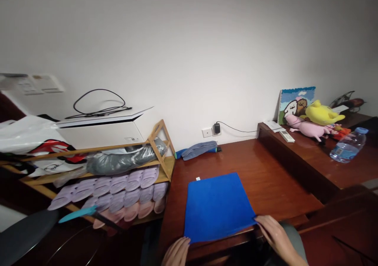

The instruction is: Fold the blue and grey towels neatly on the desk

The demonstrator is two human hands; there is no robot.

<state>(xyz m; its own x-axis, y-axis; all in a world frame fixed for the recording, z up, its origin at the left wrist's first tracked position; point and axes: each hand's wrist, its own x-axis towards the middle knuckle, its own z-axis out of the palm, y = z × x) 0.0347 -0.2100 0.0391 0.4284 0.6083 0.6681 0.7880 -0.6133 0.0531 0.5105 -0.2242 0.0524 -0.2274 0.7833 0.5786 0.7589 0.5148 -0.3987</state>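
A blue cloth lies spread nearly flat on the reddish-brown wooden table, with a small white tag at its far left corner. The near edge of the cloth reaches the table's front edge. At its near left corner, my left hand has its fingers closed on the fabric; the thumb is hidden. My right hand pinches the near right corner, drawing it out slightly to a point.
Against the wall lies a folded grey-blue cloth beside a socket with a black plug. A slatted rack at left holds several lilac and pink slippers. The raised surface at right bears a bottle, plush toys and a remote.
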